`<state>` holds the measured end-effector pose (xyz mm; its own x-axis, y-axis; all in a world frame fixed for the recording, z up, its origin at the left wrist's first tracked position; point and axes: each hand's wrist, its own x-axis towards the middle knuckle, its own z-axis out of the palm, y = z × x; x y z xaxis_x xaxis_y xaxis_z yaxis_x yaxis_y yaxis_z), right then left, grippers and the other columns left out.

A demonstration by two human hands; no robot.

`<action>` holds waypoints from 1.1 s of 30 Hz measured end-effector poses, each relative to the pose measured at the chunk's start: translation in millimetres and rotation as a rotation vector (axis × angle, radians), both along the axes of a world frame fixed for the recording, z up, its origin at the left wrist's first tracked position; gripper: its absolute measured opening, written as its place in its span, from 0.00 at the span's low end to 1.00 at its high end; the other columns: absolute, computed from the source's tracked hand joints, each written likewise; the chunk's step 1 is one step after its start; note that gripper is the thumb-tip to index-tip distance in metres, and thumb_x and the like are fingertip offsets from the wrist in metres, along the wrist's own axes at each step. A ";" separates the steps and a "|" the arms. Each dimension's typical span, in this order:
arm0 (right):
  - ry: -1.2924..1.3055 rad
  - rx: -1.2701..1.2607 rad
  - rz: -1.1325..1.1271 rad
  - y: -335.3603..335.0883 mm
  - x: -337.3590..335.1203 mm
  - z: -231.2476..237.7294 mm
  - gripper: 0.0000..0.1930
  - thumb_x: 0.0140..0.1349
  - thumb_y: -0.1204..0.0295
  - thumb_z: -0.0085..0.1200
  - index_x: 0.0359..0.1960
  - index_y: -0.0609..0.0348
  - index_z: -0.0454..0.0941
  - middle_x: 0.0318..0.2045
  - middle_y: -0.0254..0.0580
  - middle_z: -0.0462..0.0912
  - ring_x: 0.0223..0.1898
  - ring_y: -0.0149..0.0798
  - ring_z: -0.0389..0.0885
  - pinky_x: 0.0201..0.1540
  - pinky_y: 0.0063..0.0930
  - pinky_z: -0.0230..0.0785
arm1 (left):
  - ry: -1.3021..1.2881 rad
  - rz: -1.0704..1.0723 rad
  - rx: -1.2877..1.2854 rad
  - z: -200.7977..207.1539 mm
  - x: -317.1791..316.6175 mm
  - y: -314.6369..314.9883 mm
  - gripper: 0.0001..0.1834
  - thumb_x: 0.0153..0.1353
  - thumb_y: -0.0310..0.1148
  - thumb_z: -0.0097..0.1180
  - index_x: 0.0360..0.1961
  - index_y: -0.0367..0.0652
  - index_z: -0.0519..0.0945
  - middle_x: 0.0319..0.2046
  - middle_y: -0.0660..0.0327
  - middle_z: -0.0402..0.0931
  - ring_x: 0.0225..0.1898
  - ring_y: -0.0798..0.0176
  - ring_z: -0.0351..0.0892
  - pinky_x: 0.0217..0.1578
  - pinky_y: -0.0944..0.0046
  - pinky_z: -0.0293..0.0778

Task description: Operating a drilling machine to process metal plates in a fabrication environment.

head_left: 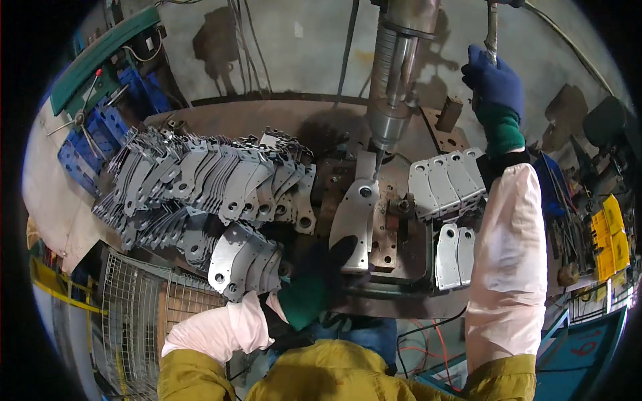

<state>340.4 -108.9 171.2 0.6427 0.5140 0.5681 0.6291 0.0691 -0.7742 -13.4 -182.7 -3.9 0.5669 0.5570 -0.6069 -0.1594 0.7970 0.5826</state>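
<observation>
A curved grey metal bracket (352,220) with a round hole at its far end lies under the drill press chuck (389,123). The thin drill bit comes down beside that hole. At the bracket's near left end is my left hand (328,267) in a dark glove, its fingers gripping the edge; shadow hides part of them. A brown drilled fixture block (384,230) sits just right of the bracket. Up at the right, my right hand (495,80), in a blue glove, is wrapped round the drill press lever (493,33).
Stacks of similar brackets (231,177) cover the left of the bench. More stand in rows (445,180) right of the fixture, with a smaller group (455,257) nearer. A wire basket (134,301) is at lower left, yellow bins (610,237) at far right, and a blue metal container (582,361) below.
</observation>
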 end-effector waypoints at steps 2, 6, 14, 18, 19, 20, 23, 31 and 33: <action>-0.131 -0.006 -0.145 7.8 2.7 0.3 0.25 0.64 0.48 0.59 0.39 0.63 0.84 0.28 0.39 0.86 0.30 0.33 0.84 0.37 0.29 0.73 | 0.003 -0.016 0.051 -1.7 -1.3 -0.3 0.22 0.68 0.45 0.62 0.57 0.46 0.75 0.42 0.57 0.79 0.37 0.55 0.85 0.30 0.59 0.82; -0.224 0.018 -0.295 22.2 6.3 0.0 0.30 0.62 0.40 0.53 0.39 0.59 0.85 0.29 0.40 0.87 0.31 0.38 0.84 0.40 0.34 0.73 | 0.030 -0.056 0.165 -6.6 -4.9 3.4 0.22 0.68 0.43 0.62 0.58 0.46 0.75 0.44 0.58 0.80 0.39 0.57 0.85 0.32 0.58 0.82; -0.218 0.074 -0.404 38.5 9.1 -2.7 0.28 0.64 0.41 0.51 0.37 0.56 0.86 0.29 0.39 0.87 0.32 0.39 0.85 0.40 0.32 0.74 | 0.151 -0.165 0.460 -17.8 -12.0 10.2 0.23 0.69 0.40 0.62 0.61 0.47 0.74 0.47 0.60 0.80 0.44 0.61 0.83 0.37 0.57 0.83; -0.767 0.141 -0.454 34.2 28.3 -9.4 0.27 0.64 0.42 0.52 0.37 0.56 0.86 0.28 0.37 0.88 0.32 0.37 0.86 0.40 0.31 0.74 | 0.195 -0.147 0.509 -12.7 -10.5 10.3 0.24 0.69 0.35 0.62 0.64 0.48 0.73 0.53 0.61 0.80 0.52 0.63 0.83 0.46 0.55 0.85; -0.746 0.163 -0.429 33.2 33.5 -12.3 0.27 0.64 0.42 0.52 0.36 0.56 0.86 0.28 0.37 0.88 0.32 0.36 0.86 0.40 0.30 0.74 | 0.179 -0.108 0.485 -4.9 -4.6 9.3 0.23 0.69 0.35 0.62 0.63 0.47 0.74 0.52 0.61 0.80 0.51 0.63 0.83 0.46 0.56 0.85; -0.407 0.198 -0.329 37.3 13.6 -8.3 0.27 0.64 0.42 0.53 0.36 0.56 0.86 0.28 0.36 0.88 0.33 0.36 0.86 0.40 0.30 0.74 | 0.162 -0.074 0.480 -5.5 -4.3 10.1 0.22 0.69 0.37 0.62 0.61 0.46 0.75 0.51 0.61 0.80 0.49 0.64 0.83 0.43 0.57 0.84; -0.091 0.188 -0.255 36.5 1.2 -1.1 0.27 0.63 0.42 0.54 0.36 0.56 0.86 0.28 0.36 0.88 0.33 0.35 0.86 0.41 0.30 0.74 | 0.071 -0.012 0.495 -14.9 -7.3 8.7 0.21 0.69 0.42 0.62 0.58 0.44 0.77 0.44 0.62 0.82 0.40 0.66 0.85 0.31 0.63 0.80; -0.111 0.168 -0.273 38.5 1.8 2.6 0.27 0.63 0.42 0.53 0.36 0.54 0.86 0.28 0.35 0.88 0.35 0.37 0.87 0.43 0.32 0.74 | 0.230 0.001 0.972 -35.8 -12.9 7.0 0.22 0.66 0.39 0.65 0.57 0.41 0.77 0.46 0.58 0.81 0.43 0.60 0.85 0.37 0.62 0.84; -0.129 0.145 -0.303 40.5 4.5 3.4 0.27 0.63 0.41 0.53 0.36 0.54 0.86 0.28 0.35 0.88 0.35 0.38 0.87 0.44 0.32 0.74 | 0.222 -0.016 1.144 -41.1 -16.1 8.4 0.23 0.65 0.39 0.66 0.58 0.41 0.77 0.46 0.57 0.81 0.44 0.57 0.86 0.37 0.61 0.85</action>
<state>344.8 -68.4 174.6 0.6717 0.2192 0.7076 0.7298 -0.0317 -0.6829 -29.5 -174.3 -44.9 0.5233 0.8373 0.1583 0.0421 -0.2110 0.9766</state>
